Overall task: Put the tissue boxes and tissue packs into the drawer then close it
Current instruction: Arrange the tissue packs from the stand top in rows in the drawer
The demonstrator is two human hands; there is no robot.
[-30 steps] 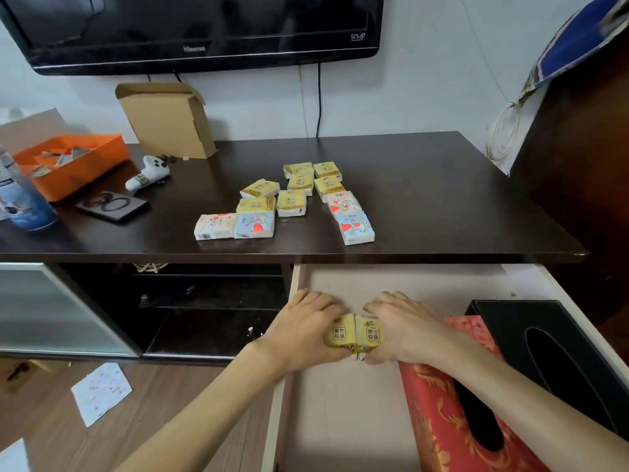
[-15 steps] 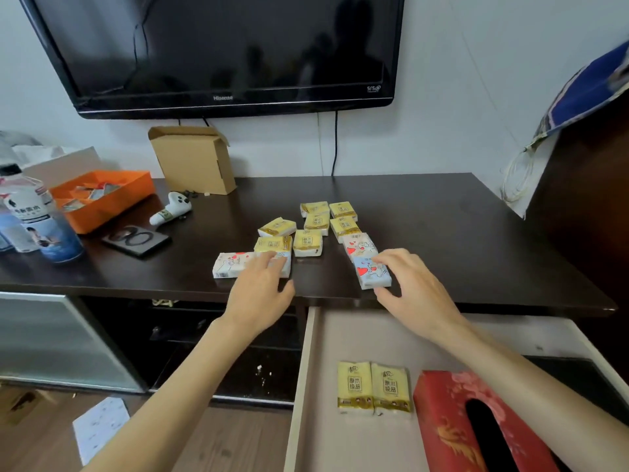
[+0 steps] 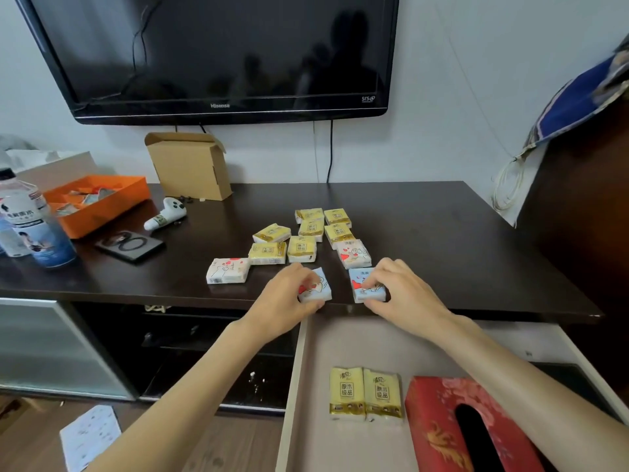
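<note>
My left hand [image 3: 286,301] grips a blue tissue pack [image 3: 318,287] at the front edge of the dark TV stand [image 3: 442,240], tilted up off the surface. My right hand [image 3: 403,294] grips a second blue tissue pack [image 3: 362,282] beside it. Several yellow tissue packs [image 3: 301,248] and two white heart-print packs [image 3: 227,270] lie behind on the stand. Below, the open drawer [image 3: 340,342] holds two yellow packs [image 3: 366,393] and a red tissue box [image 3: 459,427]. My right forearm hides the drawer's right part.
An orange tray [image 3: 97,202], a water bottle [image 3: 32,226], a white controller [image 3: 165,212], a black pad [image 3: 129,247] and a cardboard box [image 3: 189,165] stand at the stand's left and back. A television [image 3: 218,52] hangs above. Paper [image 3: 90,436] lies on the floor.
Both hands left the two yellow packs in the drawer, rose to the stand's front edge and closed on one blue pack each. The view tilted upward.
</note>
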